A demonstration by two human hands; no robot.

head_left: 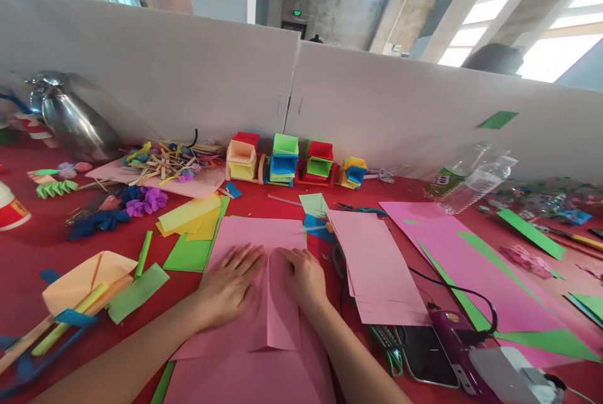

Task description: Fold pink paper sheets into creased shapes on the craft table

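Note:
In front of me lies a sheet of pink paper (221, 335) on top of more pink paper. A flap (284, 325) on its right side is folded inward, its straight edge running up the middle. My left hand (233, 284) rests flat on the sheet left of that edge, fingers stretched out, nothing held. On the flap, my right hand (304, 279) has its fingers curled at the upper part of the paper, gripping or pressing it; the fingertips are partly hidden. Right of that hand is a stack of pink sheets (381, 266).
Small folded paper boxes (284, 159) line the white partition (226, 77). Left are a metal jug (78, 118), wooden sticks (164, 162) and green and yellow paper (191, 218). Right are a phone (429, 357), a purple device with a cable (455, 328), plastic bottles (475, 181) and large pink sheets (490, 266).

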